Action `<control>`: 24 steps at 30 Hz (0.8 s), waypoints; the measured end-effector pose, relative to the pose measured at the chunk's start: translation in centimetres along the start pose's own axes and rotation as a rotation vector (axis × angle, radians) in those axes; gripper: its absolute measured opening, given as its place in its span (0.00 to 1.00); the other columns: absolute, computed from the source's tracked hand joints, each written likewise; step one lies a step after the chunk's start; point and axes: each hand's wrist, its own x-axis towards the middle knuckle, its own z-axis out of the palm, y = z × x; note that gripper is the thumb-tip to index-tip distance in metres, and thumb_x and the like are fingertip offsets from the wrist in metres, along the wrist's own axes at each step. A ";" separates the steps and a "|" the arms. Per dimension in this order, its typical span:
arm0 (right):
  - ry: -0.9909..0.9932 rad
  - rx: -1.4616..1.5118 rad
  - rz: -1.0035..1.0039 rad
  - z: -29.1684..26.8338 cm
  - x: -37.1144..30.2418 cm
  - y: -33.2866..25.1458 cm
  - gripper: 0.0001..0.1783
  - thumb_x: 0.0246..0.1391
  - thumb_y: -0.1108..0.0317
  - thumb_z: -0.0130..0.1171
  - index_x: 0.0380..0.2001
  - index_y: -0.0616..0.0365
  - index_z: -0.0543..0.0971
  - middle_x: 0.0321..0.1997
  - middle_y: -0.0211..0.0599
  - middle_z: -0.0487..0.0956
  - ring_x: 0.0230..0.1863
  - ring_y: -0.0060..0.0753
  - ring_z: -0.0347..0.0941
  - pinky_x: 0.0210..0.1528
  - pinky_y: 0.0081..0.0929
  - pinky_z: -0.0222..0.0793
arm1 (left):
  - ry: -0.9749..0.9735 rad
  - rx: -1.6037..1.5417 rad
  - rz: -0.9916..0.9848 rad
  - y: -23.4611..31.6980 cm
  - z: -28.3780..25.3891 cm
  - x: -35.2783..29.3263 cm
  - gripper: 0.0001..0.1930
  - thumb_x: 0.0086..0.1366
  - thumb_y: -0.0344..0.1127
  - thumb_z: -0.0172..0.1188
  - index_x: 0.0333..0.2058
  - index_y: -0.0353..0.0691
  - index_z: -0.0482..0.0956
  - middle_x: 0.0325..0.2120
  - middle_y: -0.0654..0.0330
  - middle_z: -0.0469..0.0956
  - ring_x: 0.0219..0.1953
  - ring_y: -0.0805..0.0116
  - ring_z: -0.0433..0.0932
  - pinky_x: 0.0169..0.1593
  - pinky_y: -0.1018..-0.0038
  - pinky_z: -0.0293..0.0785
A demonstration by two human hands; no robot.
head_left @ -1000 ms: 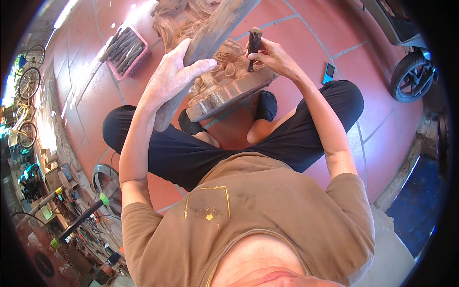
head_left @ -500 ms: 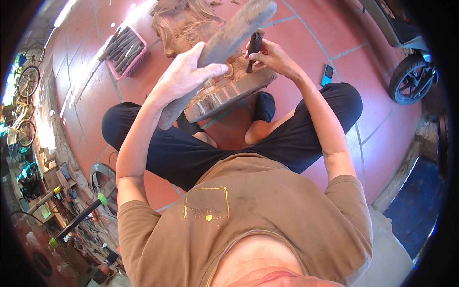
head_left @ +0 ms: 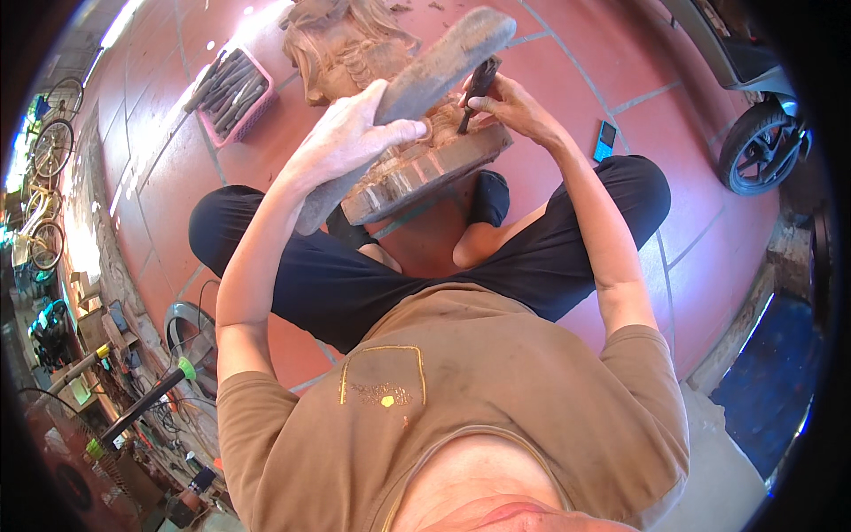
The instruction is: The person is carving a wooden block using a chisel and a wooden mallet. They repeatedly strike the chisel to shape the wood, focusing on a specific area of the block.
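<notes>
Here the wooden bar [head_left: 448, 64] is clasped in the left hand [head_left: 347, 142], slanted over the carving [head_left: 428, 164], and the chisel [head_left: 480, 84] is pinched, tip down, in the right hand [head_left: 519, 106]! The carving is set right by the feet [head_left: 488, 199]; farther out, a phone [head_left: 605, 140] is laid on red floor [head_left: 567, 115], and a pink basket [head_left: 251, 121] is packed with sticks [head_left: 232, 93].

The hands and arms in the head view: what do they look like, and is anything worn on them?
They are a person's. The left hand and right hand are bare, with no gloves, watches or cables showing. The left sleeve and right sleeve are short brown cloth, ending above the elbows.
</notes>
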 end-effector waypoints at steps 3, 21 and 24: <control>-0.010 -0.034 0.021 -0.2 -0.1 -0.3 0.15 0.64 0.69 0.58 0.52 0.56 0.73 0.46 0.32 0.80 0.49 0.24 0.78 0.46 0.26 0.78 | 0.075 -0.086 -0.001 -0.3 -0.6 -0.5 0.32 0.60 0.59 0.65 0.46 0.31 0.74 0.35 0.43 0.80 0.38 0.55 0.80 0.46 0.60 0.73; 0.061 -0.347 -0.064 1.0 0.0 -0.2 0.17 0.61 0.69 0.63 0.52 0.58 0.76 0.43 0.31 0.82 0.44 0.22 0.78 0.44 0.26 0.76 | 0.243 -0.314 0.104 1.2 -0.7 -1.1 0.32 0.60 0.56 0.68 0.50 0.33 0.75 0.36 0.53 0.82 0.38 0.66 0.80 0.47 0.66 0.75; 0.040 -0.447 -0.060 1.1 0.2 -0.9 0.17 0.61 0.69 0.63 0.52 0.59 0.76 0.42 0.31 0.83 0.42 0.22 0.78 0.44 0.26 0.75 | 0.220 -0.324 0.098 1.6 -0.7 -1.0 0.31 0.61 0.55 0.67 0.50 0.32 0.74 0.37 0.47 0.83 0.39 0.59 0.82 0.47 0.64 0.75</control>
